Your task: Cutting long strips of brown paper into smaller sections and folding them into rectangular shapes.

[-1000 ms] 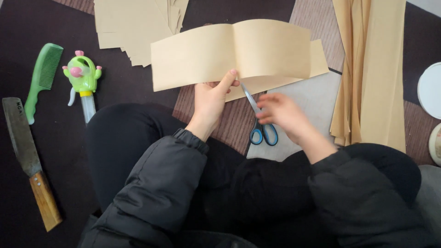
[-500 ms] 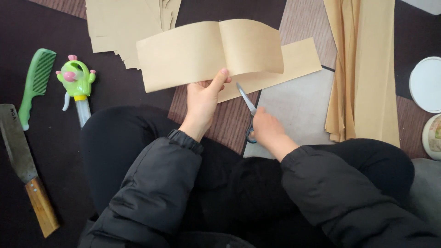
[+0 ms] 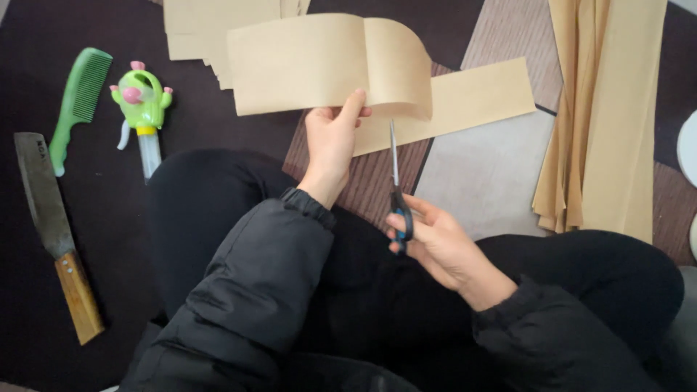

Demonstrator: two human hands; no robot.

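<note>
Far left on the dark floor: a knife (image 3: 51, 232), a green comb (image 3: 78, 101), a cactus-shaped toy (image 3: 141, 109). At centre, the left hand (image 3: 330, 141) pinches the near edge of a folded tan sheet (image 3: 319, 62), lifted clear of the floor. The sheet looks thin, light and limp; hold it close to the cut line. Right of that, the right hand (image 3: 435, 243) grips scissors (image 3: 396, 189), blades nearly closed, tips just under the sheet. Cut strips (image 3: 610, 109) lie far right.
</note>
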